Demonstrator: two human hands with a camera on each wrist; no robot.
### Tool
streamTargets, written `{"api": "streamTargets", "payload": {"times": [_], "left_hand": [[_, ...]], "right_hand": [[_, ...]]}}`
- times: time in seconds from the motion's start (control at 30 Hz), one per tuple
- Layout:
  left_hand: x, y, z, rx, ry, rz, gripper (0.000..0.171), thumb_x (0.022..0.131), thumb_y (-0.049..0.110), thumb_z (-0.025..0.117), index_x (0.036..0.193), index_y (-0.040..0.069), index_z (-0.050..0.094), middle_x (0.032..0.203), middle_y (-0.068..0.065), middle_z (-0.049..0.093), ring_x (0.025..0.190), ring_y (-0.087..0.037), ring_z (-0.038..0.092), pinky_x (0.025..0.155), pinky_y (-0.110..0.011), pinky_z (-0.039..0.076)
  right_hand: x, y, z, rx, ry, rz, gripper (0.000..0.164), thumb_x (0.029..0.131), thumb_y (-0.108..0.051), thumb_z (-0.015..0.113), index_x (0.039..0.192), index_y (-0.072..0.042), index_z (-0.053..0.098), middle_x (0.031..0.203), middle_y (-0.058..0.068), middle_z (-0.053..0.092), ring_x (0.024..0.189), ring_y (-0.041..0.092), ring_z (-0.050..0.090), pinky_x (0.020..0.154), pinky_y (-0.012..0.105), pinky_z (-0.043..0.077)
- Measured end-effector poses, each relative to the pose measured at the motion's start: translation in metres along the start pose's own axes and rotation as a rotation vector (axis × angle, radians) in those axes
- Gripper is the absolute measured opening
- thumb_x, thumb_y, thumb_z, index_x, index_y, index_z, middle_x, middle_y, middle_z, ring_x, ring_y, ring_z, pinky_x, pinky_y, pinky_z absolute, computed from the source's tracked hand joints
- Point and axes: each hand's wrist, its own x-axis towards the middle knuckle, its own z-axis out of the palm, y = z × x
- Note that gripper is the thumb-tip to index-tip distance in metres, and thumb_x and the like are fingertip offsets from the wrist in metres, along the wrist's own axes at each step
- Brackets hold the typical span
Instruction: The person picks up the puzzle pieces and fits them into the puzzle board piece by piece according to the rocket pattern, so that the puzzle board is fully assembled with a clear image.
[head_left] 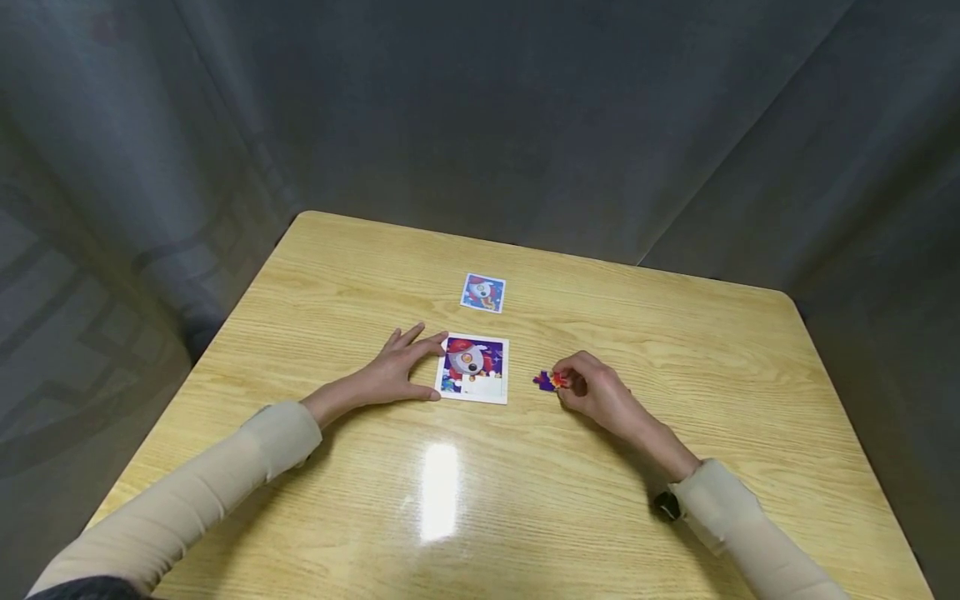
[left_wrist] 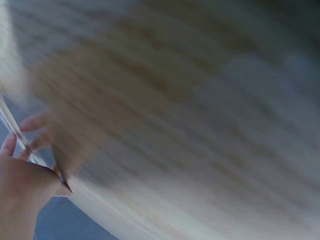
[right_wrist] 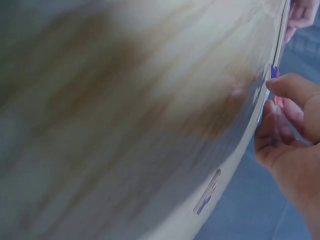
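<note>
In the head view, a square jigsaw board (head_left: 470,400) with a white rim lies mid-table. Its rocket picture covers the upper and left parts, while bare white shows at the lower right. My left hand (head_left: 390,372) touches the board's left side, thumb at the lower corner and index finger at the upper one, the other fingers spread. To the right of the board, my right hand (head_left: 597,390) pinches a purple jigsaw piece (head_left: 547,382) with a red-orange flame between thumb and fingers. The right wrist view shows the right hand's curled fingers around a small purple edge.
Behind the board lies a small square picture card (head_left: 483,293) with a similar rocket. The wooden table (head_left: 675,333) has rounded far corners, and dark grey curtains (head_left: 480,125) hang behind and beside it. A bright light reflection sits on the near tabletop.
</note>
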Motion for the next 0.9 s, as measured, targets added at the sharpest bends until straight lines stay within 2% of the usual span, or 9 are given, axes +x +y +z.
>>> {"api": "streamTargets", "payload": {"times": [0.37, 0.57, 0.9], "left_hand": [[-0.001, -0.001, 0.001, 0.004, -0.002, 0.0, 0.065, 0.079, 0.044, 0.077, 0.132, 0.017, 0.05, 0.158, -0.001, 0.026, 0.147, -0.034, 0.004, 0.115, -0.055, -0.007], [0.0, 0.0, -0.001, 0.001, -0.001, 0.007, 0.066, 0.079, 0.043, 0.077, 0.132, 0.016, 0.05, 0.158, -0.002, 0.026, 0.147, -0.035, 0.003, 0.115, -0.055, -0.007], [0.0, 0.001, -0.001, 0.001, -0.005, 0.003, 0.066, 0.079, 0.042, 0.077, 0.132, 0.014, 0.05, 0.158, -0.004, 0.026, 0.147, -0.035, 0.004, 0.115, -0.055, -0.007]], "right_hand": [[0.001, 0.004, 0.003, 0.081, 0.005, 0.059, 0.031, 0.077, 0.009, 0.074, 0.106, 0.001, 0.067, 0.087, 0.006, 0.065, 0.075, 0.015, 0.061, 0.065, 0.023, 0.053], [0.001, 0.004, 0.002, 0.082, 0.026, 0.064, 0.029, 0.077, 0.007, 0.076, 0.104, 0.001, 0.068, 0.085, 0.005, 0.066, 0.074, 0.013, 0.061, 0.064, 0.02, 0.052], [0.005, -0.006, 0.003, 0.073, -0.01, 0.08, 0.027, 0.077, 0.001, 0.077, 0.102, -0.003, 0.068, 0.083, -0.001, 0.063, 0.074, 0.011, 0.059, 0.064, 0.024, 0.052]]}}
